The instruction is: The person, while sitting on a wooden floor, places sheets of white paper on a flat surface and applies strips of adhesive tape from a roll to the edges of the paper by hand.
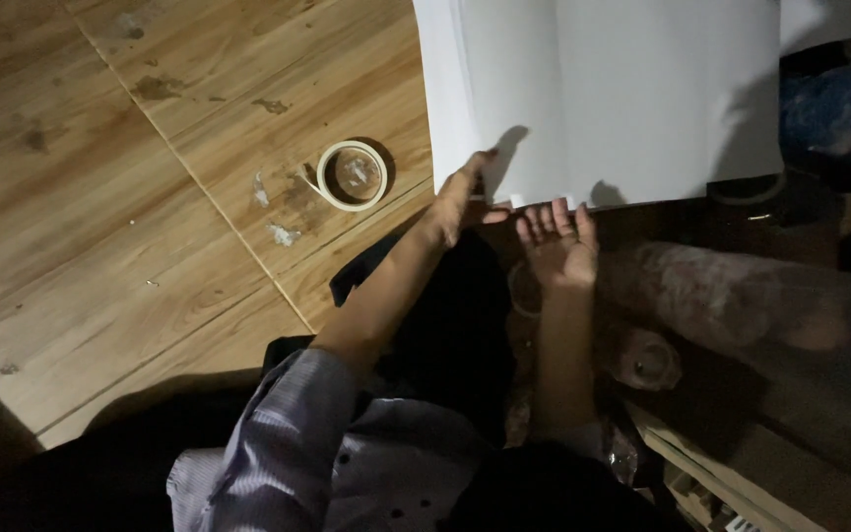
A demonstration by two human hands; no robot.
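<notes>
A large white sheet of paper lies across the upper right. My left hand reaches to its lower left corner, fingers on the sheet's near edge. My right hand is just below that edge, palm up, fingers spread, fingertips touching or nearly touching the paper. Whether either hand grips the sheet is unclear. A roll of beige tape lies flat on the wooden floor, left of my left hand.
Dried paint spots mark the floorboards near the tape. Rolled, plastic-wrapped material lies to the right under my right arm. A dark blue object sits at the right edge. Cardboard is at the lower right.
</notes>
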